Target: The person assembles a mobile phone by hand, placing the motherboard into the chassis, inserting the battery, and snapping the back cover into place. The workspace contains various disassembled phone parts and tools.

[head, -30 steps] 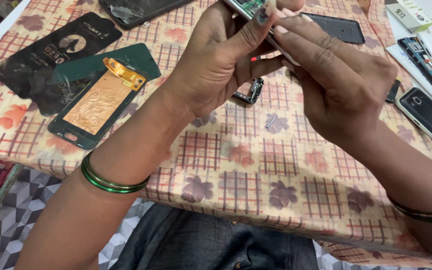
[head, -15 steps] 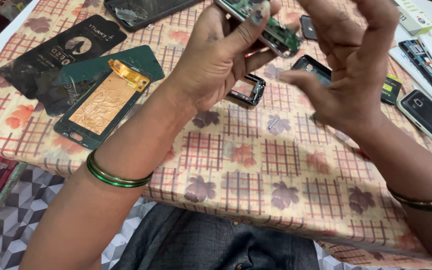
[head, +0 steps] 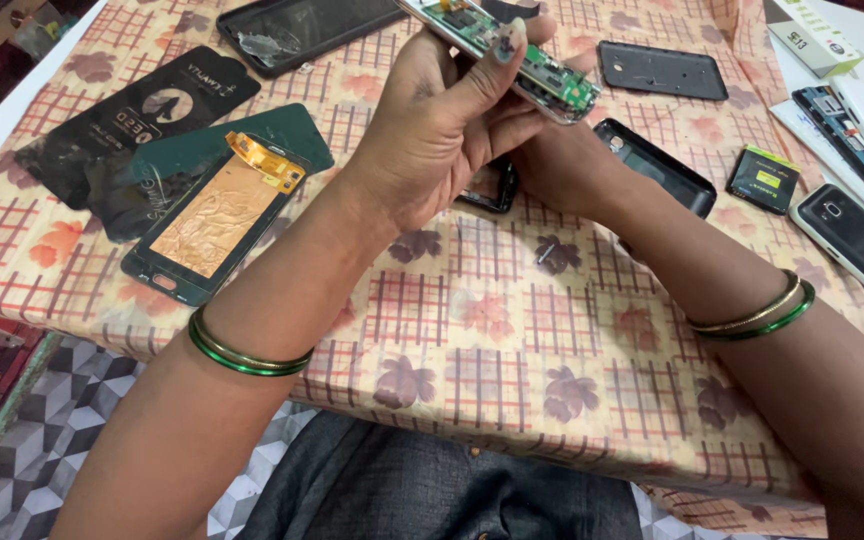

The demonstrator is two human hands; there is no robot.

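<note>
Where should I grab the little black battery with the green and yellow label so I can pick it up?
Probably by its two long edges, coming straight down from above. The battery lies flat on the tablecloth, with bare cloth around it, so fingers fit on both sides. The black phone case sits just to its left.

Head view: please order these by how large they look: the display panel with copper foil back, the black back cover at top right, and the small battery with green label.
1. Display panel, clearly largest, though nearest the camera.
2. Black back cover.
3. Small battery, smallest.
</note>
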